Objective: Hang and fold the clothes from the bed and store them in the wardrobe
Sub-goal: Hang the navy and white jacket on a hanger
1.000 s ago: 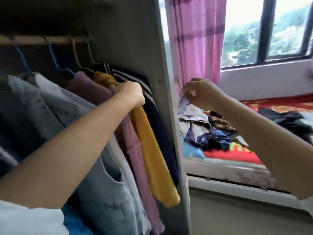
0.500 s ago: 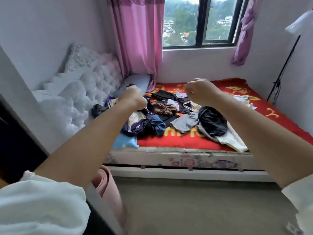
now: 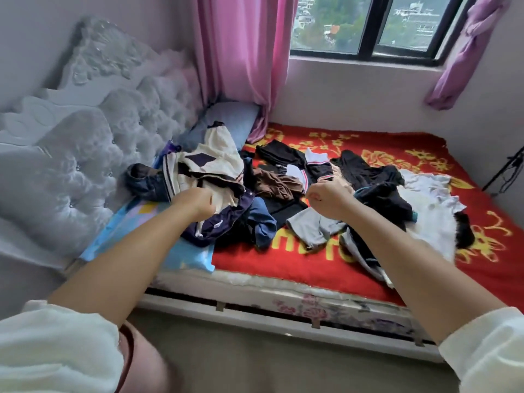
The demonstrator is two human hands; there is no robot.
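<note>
- Facing the bed (image 3: 283, 268), its red flowered blanket spread from the tufted headboard (image 3: 93, 154) on the left to the wall on the right, below the window (image 3: 368, 24) with pink curtains (image 3: 241, 52).
- Clothes lie in a loose heap (image 3: 283, 188) across the middle of the bed, none of them folded; the wardrobe is not in view.
- Nearest the headboard sits a cream and navy jacket (image 3: 209, 165), crumpled over a dark blue garment (image 3: 261, 222).
- Toward the middle of the bed lie black pieces (image 3: 368, 171), a brown one (image 3: 275, 185) and a grey one (image 3: 309, 225); a white garment (image 3: 425, 211) is spread on the side away from the headboard.
- The left hand (image 3: 195, 202) hovers over the jacket, fingers curled in, holding nothing that I can make out.
- The right hand (image 3: 329, 199) is raised above the grey garment, fingers likewise curled in a loose fist and empty.
- All of it looks light, limp and prone to tangling, so a single piece should be lifted clear of its neighbours.
- The jacket is probably best taken at the collar or shoulders, so that it hangs straight for a hanger; thinner pieces by a waistband or hem.
</note>
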